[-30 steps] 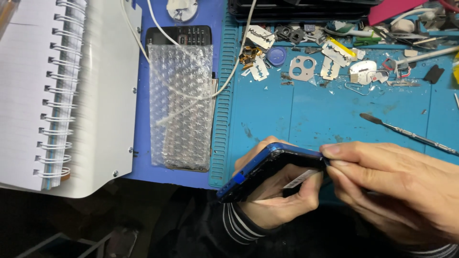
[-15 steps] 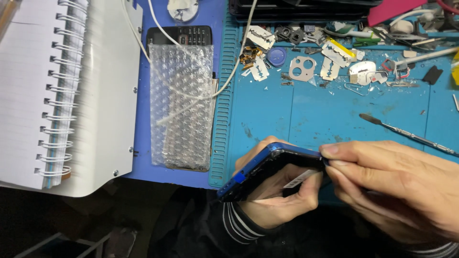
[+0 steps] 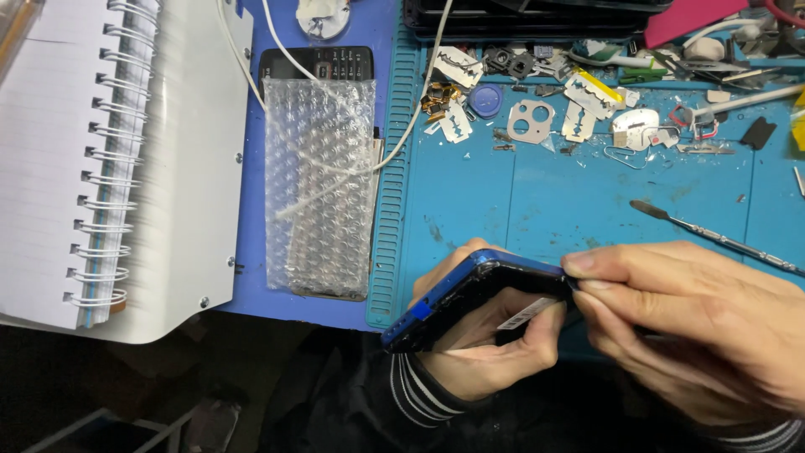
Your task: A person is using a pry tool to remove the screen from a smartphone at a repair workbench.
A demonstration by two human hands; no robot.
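Left hand (image 3: 482,340) cradles blue phone (image 3: 470,298) at tabletop's near edge — fingers wrapped round it; right hand (image 3: 696,327) fingers pinch its corner.

A spiral-bound notebook (image 3: 75,159) lay left of a bubble-wrap sleeve (image 3: 320,184) on the bench, while razor blades (image 3: 587,105), a camera bezel (image 3: 530,121) and a metal spudger (image 3: 713,236) littered the blue repair mat (image 3: 503,193).

The right hand (image 3: 696,327) covers the near end of the blue-edged black phone (image 3: 478,298) and runs off the picture's right edge. The black keypad handset (image 3: 323,63) lies mostly under the clear bubble-wrap sheet (image 3: 319,184). The scraps along the bench's far edge are too small to identify.
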